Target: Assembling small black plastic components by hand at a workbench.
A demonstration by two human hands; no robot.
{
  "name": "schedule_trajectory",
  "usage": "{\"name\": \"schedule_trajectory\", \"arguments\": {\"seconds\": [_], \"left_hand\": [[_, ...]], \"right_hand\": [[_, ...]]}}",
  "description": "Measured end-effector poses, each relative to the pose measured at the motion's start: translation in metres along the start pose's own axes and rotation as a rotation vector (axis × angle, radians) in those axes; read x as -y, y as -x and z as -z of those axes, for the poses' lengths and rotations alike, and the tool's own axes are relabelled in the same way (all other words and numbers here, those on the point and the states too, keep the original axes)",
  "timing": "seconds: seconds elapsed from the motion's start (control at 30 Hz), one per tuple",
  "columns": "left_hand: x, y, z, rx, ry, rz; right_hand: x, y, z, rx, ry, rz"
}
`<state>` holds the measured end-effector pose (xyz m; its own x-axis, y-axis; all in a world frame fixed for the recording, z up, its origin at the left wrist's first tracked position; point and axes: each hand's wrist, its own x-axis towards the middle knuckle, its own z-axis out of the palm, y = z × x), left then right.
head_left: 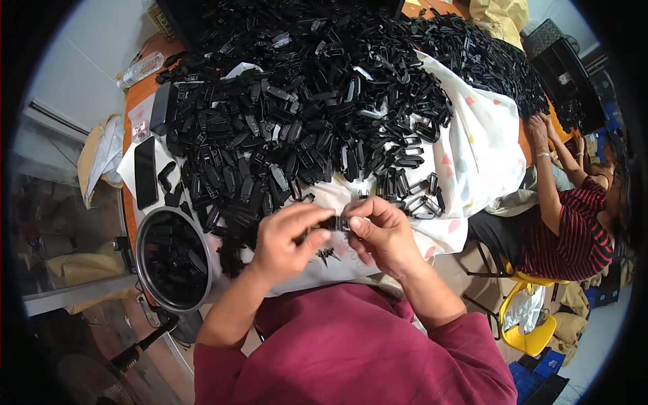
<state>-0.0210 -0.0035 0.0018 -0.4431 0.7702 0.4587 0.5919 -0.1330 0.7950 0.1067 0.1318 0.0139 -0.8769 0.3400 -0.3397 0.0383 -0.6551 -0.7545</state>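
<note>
Black part [342, 223] in right fingers [366, 229], partly bare cloth [358, 259], edge near

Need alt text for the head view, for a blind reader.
A person's left hand and right hand work on a small dark part before a large heap of black pieces. A round bowl of black pieces stands left; a co-worker sits right.
</note>
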Motion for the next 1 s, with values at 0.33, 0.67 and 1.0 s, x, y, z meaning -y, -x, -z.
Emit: {"name": "schedule_trajectory", "arguments": {"seconds": [0.33, 0.67, 1.0], "left_hand": [[0.003, 0.041, -0.036, -0.134, 1.129, 0.771], [0.024, -0.006, -0.040, -0.452, 0.940, 0.922], [0.027, -0.033, -0.079, 0.317, -0.614, 0.537]], "right_hand": [[-0.036, 0.022, 0.007, -0.041, 0.629, 0.186], [0.015, -0.020, 0.061, -0.323, 1.597, 0.556], [0.010, -0.024, 0.065, -0.575, 1.526, 0.484]]}}
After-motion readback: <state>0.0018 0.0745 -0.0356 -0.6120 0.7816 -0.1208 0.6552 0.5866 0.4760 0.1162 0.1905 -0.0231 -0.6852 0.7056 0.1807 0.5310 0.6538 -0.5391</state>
